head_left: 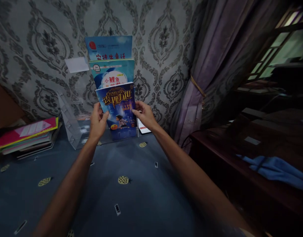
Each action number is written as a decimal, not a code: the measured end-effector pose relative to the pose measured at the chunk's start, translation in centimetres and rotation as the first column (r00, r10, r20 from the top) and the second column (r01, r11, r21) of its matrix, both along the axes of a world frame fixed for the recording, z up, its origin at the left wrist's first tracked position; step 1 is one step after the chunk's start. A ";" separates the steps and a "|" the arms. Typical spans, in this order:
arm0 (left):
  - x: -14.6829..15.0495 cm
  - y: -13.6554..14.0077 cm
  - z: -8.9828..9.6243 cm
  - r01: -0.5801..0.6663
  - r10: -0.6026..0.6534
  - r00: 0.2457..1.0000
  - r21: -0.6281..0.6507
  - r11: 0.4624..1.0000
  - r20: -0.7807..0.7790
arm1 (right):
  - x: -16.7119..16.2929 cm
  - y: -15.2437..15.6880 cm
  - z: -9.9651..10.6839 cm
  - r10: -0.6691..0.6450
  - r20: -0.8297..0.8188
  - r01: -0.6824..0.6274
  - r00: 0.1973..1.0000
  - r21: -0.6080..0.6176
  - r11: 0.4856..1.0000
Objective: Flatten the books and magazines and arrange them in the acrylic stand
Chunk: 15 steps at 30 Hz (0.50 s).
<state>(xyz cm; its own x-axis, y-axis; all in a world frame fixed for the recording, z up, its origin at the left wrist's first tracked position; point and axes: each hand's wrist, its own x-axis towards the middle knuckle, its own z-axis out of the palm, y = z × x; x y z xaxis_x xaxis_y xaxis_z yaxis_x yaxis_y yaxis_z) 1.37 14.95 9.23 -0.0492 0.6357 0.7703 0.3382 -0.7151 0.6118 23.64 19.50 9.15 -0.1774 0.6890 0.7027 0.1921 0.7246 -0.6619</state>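
Note:
A dark blue and purple book [119,110] with gold title lettering stands upright in the front of a clear acrylic rack [69,123]. My left hand [98,120] grips its left edge, thumb on the cover. On the right edge, my right hand [145,114] pinches the same book. Behind it rises a teal book [113,70] with red characters, partly covered. Farthest back and highest is a blue book [109,46] with a red round mark. The lower parts of both back books are hidden. The rack's left section shows no books.
Left of the rack lies a stack of books and folders [30,136], a pink one on top. A phone [144,127] leans behind my right hand. A purple curtain [191,98] hangs at right, above a dark red cabinet [215,158] with a blue cloth [277,169].

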 end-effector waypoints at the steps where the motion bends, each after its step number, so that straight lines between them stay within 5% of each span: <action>1: 0.0 0.0 0.1 -0.015 0.016 1.000 0.016 1.000 -0.010 | 0.0 0.1 0.1 -0.005 0.001 0.005 1.000 0.007 1.000; 15: 0.0 -0.6 -0.5 -0.058 0.064 0.992 0.057 0.997 -0.111 | 1.4 -0.5 0.3 -0.065 0.207 0.050 0.976 0.075 0.996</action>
<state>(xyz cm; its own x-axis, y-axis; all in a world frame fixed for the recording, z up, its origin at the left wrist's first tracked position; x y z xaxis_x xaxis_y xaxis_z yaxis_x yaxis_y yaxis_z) 1.35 14.35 8.74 0.0023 0.5916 0.8062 0.4470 -0.7218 0.5284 25.07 19.01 9.41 -0.2872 0.6536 0.7002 0.3638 0.7506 -0.5515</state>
